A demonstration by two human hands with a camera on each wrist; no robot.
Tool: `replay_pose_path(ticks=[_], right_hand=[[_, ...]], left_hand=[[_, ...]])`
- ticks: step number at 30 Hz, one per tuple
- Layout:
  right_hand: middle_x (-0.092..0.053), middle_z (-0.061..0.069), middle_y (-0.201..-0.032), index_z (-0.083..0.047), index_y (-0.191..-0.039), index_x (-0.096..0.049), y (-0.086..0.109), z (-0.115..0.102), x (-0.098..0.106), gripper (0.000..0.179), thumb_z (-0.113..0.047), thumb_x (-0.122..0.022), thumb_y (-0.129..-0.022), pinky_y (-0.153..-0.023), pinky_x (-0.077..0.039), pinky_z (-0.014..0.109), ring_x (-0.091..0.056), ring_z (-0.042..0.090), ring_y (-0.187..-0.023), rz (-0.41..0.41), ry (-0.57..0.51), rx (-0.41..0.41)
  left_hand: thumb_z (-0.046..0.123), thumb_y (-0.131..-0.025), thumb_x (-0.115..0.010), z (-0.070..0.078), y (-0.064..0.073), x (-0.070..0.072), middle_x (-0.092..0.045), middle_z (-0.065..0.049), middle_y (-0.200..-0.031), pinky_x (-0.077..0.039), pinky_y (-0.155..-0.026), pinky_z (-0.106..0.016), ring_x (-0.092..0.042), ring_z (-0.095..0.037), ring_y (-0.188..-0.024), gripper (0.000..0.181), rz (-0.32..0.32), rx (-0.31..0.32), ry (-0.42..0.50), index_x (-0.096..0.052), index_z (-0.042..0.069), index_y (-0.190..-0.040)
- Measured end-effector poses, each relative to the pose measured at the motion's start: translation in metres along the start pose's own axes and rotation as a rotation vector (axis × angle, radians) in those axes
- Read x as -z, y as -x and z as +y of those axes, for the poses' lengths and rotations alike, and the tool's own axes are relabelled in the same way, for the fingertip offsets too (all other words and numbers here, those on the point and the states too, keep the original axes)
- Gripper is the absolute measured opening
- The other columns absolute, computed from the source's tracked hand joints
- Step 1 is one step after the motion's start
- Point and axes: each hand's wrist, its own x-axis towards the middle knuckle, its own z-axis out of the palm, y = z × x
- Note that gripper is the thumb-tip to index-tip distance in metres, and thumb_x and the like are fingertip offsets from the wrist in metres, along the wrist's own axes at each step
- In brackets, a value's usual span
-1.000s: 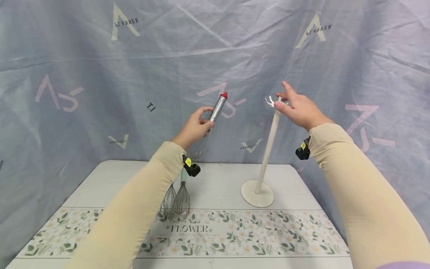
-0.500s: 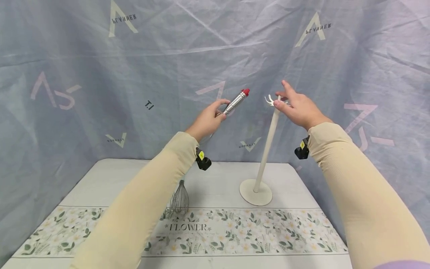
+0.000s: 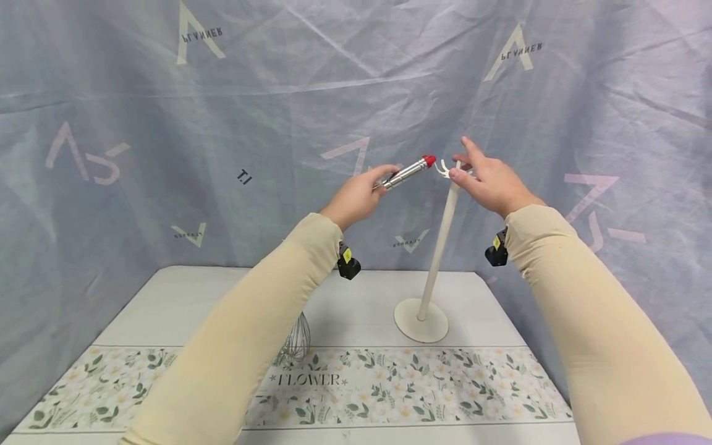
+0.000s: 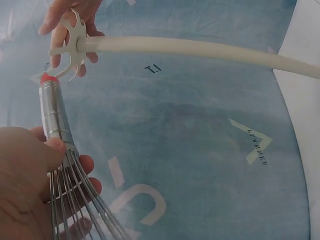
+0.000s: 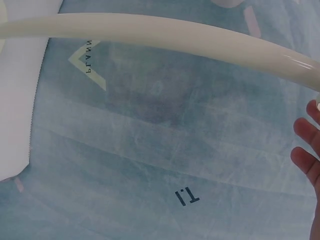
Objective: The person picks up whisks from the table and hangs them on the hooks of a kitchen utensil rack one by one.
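Observation:
My left hand (image 3: 356, 196) pinches a whisk (image 3: 408, 172) between thumb and fingers, near where the silver handle meets the wires. The handle slants up to the right, its red end cap (image 4: 48, 78) right at the hooks (image 4: 76, 45) of a white hook stand (image 3: 439, 250). The wire loops hang down past my left fingers in the left wrist view. My right hand (image 3: 495, 182) holds the stand's top, thumb in front and some fingers behind, the index finger raised. In the right wrist view the fingertips (image 5: 305, 132) show beside the pole.
Wire whisk heads (image 3: 300, 340) lie on the white table (image 3: 356, 296), partly hidden behind my left sleeve. The stand's round base (image 3: 421, 321) sits toward the table's right. A grey-blue cloth (image 3: 267, 123) hangs behind. A floral strip (image 3: 445, 386) crosses the table.
My left hand has carried the whisk right, toward the top of the stand, and its handle has tilted flatter. My right hand keeps its hold on the stand.

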Motion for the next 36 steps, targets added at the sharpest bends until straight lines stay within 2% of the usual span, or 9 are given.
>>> replay_pose_path(ticks=[3, 6, 8, 13, 17, 20, 27, 32, 36], right_hand=[[-0.042, 0.012, -0.157, -0.013, -0.164, -0.001, 0.001, 0.0, 0.0, 0.082, -0.057, -0.037, -0.105, -0.103, -0.041, 0.059, -0.051, 0.041, -0.131, 0.009, 0.002, 0.004], [-0.043, 0.012, -0.157, -0.013, -0.164, -0.001, 0.0, 0.0, -0.001, 0.082, -0.057, -0.037, -0.105, -0.102, -0.041, 0.059, -0.052, 0.041, -0.129, 0.014, 0.004, 0.013], [-0.043, 0.012, -0.157, -0.013, -0.164, -0.001, -0.001, 0.0, -0.002, 0.081, -0.057, -0.036, -0.105, -0.102, -0.041, 0.059, -0.053, 0.041, -0.128, 0.014, 0.004, 0.017], [-0.044, 0.012, -0.156, -0.013, -0.164, -0.002, -0.002, 0.002, -0.005, 0.081, -0.057, -0.035, -0.105, -0.101, -0.041, 0.059, -0.054, 0.04, -0.126, 0.018, 0.009, 0.023], [-0.044, 0.012, -0.156, -0.013, -0.164, -0.003, -0.002, 0.004, -0.005, 0.08, -0.057, -0.035, -0.105, -0.101, -0.041, 0.059, -0.053, 0.039, -0.127, 0.024, 0.014, 0.025], [-0.044, 0.012, -0.156, -0.013, -0.164, -0.004, -0.002, 0.004, -0.004, 0.08, -0.058, -0.035, -0.105, -0.102, -0.041, 0.059, -0.051, 0.039, -0.13, 0.028, 0.015, 0.024], [-0.043, 0.012, -0.157, -0.015, -0.164, -0.004, -0.002, 0.001, -0.003, 0.081, -0.061, -0.033, -0.104, -0.106, -0.038, 0.06, -0.048, 0.039, -0.134, 0.025, 0.017, 0.014], [-0.043, 0.013, -0.157, -0.015, -0.164, -0.005, -0.001, 0.0, -0.002, 0.081, -0.062, -0.032, -0.104, -0.106, -0.038, 0.06, -0.048, 0.039, -0.134, 0.019, 0.016, 0.009], [-0.044, 0.013, -0.156, -0.014, -0.164, -0.006, 0.0, 0.002, -0.002, 0.081, -0.062, -0.032, -0.104, -0.105, -0.039, 0.059, -0.05, 0.039, -0.133, 0.02, 0.019, 0.02]], left_hand=[[0.02, -0.107, -0.053, 0.005, -0.001, 0.001, -0.063, 0.004, -0.137, -0.043, -0.085, -0.038, -0.054, -0.017, -0.075, 0.05, -0.01, 0.007, -0.059, -0.043, 0.042, -0.151], [0.021, -0.107, -0.052, 0.008, -0.002, 0.001, -0.065, 0.007, -0.135, -0.035, -0.106, -0.048, -0.06, -0.018, -0.078, 0.05, -0.019, 0.016, -0.108, -0.042, 0.044, -0.151], [0.019, -0.107, -0.052, 0.008, -0.002, 0.0, -0.067, 0.006, -0.131, -0.033, -0.108, -0.052, -0.06, -0.018, -0.074, 0.05, -0.026, 0.014, -0.13, -0.043, 0.044, -0.151], [0.017, -0.107, -0.052, 0.007, -0.002, -0.008, -0.068, 0.004, -0.13, -0.041, -0.092, -0.044, -0.049, -0.016, -0.066, 0.05, -0.042, 0.023, -0.118, -0.045, 0.042, -0.15], [0.018, -0.107, -0.052, 0.003, -0.002, -0.018, -0.067, 0.0, -0.126, -0.041, -0.064, -0.033, -0.04, -0.015, -0.058, 0.049, -0.064, 0.044, -0.009, -0.045, 0.041, -0.15], [0.016, -0.106, -0.054, 0.0, -0.002, -0.026, -0.067, -0.003, -0.119, -0.037, -0.055, -0.029, -0.037, -0.015, -0.056, 0.05, -0.058, 0.032, 0.074, -0.046, 0.038, -0.15], [0.017, -0.107, -0.052, -0.006, 0.0, -0.055, -0.065, -0.006, -0.101, -0.041, -0.061, -0.031, -0.047, -0.018, -0.067, 0.056, -0.071, 0.02, 0.192, -0.035, 0.04, -0.155], [0.014, -0.109, -0.047, -0.006, 0.001, -0.077, -0.065, -0.004, -0.111, -0.046, -0.066, -0.034, -0.055, -0.021, -0.076, 0.059, -0.094, 0.026, 0.253, -0.026, 0.04, -0.158], [0.012, -0.108, -0.048, -0.008, 0.002, -0.093, -0.063, -0.006, -0.127, -0.053, -0.08, -0.04, -0.064, -0.021, -0.099, 0.062, -0.098, 0.044, 0.269, -0.023, 0.035, -0.16]])
